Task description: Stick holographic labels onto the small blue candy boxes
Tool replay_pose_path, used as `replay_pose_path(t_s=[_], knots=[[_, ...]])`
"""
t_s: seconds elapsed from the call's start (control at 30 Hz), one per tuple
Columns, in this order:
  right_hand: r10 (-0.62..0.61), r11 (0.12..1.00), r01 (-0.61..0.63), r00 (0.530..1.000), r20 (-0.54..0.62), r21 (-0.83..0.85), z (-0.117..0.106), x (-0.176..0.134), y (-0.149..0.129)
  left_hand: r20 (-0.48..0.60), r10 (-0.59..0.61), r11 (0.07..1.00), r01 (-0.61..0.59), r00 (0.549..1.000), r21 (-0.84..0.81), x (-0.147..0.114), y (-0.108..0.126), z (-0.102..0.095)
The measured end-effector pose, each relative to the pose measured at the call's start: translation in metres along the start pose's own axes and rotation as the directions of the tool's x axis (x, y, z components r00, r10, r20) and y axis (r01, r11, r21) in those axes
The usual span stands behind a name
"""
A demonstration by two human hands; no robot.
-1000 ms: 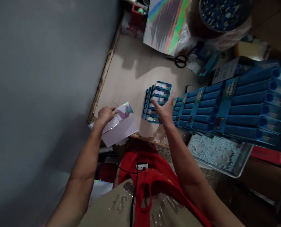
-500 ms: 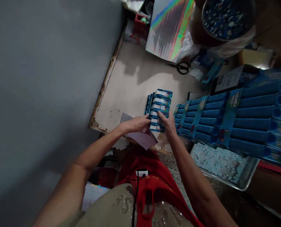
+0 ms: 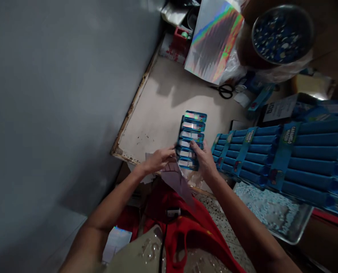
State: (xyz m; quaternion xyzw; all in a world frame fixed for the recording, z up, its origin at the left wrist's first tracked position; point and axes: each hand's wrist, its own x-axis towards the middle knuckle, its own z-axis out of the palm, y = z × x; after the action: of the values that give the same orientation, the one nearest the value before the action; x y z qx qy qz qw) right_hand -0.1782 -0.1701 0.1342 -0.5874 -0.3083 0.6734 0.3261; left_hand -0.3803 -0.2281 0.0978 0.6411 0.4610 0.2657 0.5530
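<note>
The right hand (image 3: 205,158) has its grip around the right side of a blue pack (image 3: 192,135), thumb pressed on the top and fingers mostly hidden beyond it. The left hand (image 3: 158,159) pinches a silvery sheet (image 3: 173,173), its fingertips right at the pack's left side; whether they also press on the pack I cannot tell. The sheet sags toward the near side, past the edge of the surface (image 3: 157,104), its lowest corner in front of a red apron (image 3: 197,231).

The pack is at the near part of the surface, between the hands, with six rounded ends in a row, each bearing a pale or shiny strip. Right of it, a long row of blue tubes (image 3: 311,157) held by printed bands stretches off to the right. On the near side of these, partly under them, is a metal tray (image 3: 305,223) of pale blue bits.

Farther out, black-handled scissors (image 3: 226,91) lie near a rainbow-sheened foil (image 3: 214,42). Left of the foil is a red tape dispenser (image 3: 181,36); to its right, a round bowl (image 3: 307,42) contains dark blue and white pieces. A grey wall (image 3: 60,94) fills the left.
</note>
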Motion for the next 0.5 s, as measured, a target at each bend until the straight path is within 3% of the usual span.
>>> replay_pose_path(t_s=[0.1, 0.23, 0.37, 0.5], knots=[[0.039, 0.995, -0.055, 0.983, 0.178, 0.085, 0.043, 0.044, -0.001, -0.099, -0.125, 0.991, 0.129, 0.987, 0.043, -0.010, -0.011, -0.047], [0.058, 0.974, -0.127, 0.938, 0.341, 0.185, 0.104, 0.137, 0.007, -0.213, -0.202, 0.978, 0.206, 0.956, 0.000, 0.019, -0.051, -0.116], [-0.144, 0.977, 0.075, 0.922, 0.358, 0.200, 0.148, 0.219, 0.015, -0.287, -0.221, 0.975, 0.220, 0.932, -0.035, 0.057, -0.090, -0.156], [-0.311, 0.949, 0.316, 0.921, 0.236, 0.016, 0.178, 0.275, 0.020, -0.406, -0.344, 0.921, 0.389, 0.847, 0.032, 0.054, -0.099, -0.167]])
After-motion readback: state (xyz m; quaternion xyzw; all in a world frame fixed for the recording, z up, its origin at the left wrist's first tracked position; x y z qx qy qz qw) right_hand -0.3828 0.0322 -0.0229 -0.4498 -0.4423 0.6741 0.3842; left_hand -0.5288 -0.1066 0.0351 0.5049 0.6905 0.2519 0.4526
